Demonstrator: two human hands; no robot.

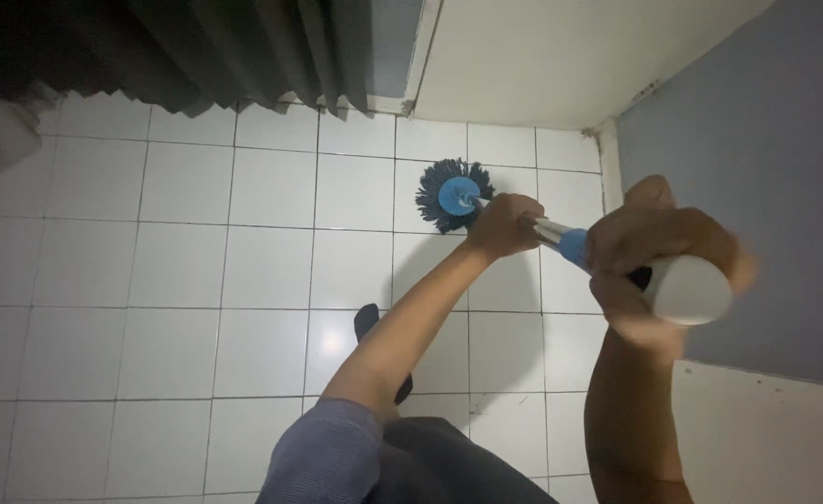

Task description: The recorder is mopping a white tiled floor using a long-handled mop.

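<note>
A mop (452, 194) is held by both hands above a white tiled floor (178, 280). Its round head, of dark blue strands around a light blue hub, is seen near the middle of the view, toward twelve o'clock, resting on or just over the tiles close to the far wall (561, 56); contact cannot be told. From the head a metal handle (549, 230) runs toward four o'clock, passing into a blue collar and ending in a white grip, which is blurred.

The handle is gripped by the left hand (503, 224) just behind the head, the fingers being closed around the shaft. The upper end is gripped by the right hand (659, 257), at three o'clock, its fingers wrapped around the blue collar and the white grip. The left forearm is stretched from six o'clock up toward the hand, with a grey-blue sleeve (323, 453) pushed up at the elbow. A dark-socked foot (366, 322) is seen partly behind this forearm, on the tiles.

A dark curtain (234, 47) is hung at eleven o'clock, reaching down to the floor edge. A grey-blue wall (766, 140) is seen at two o'clock, with a white panel (766, 439) below it at five o'clock.
</note>
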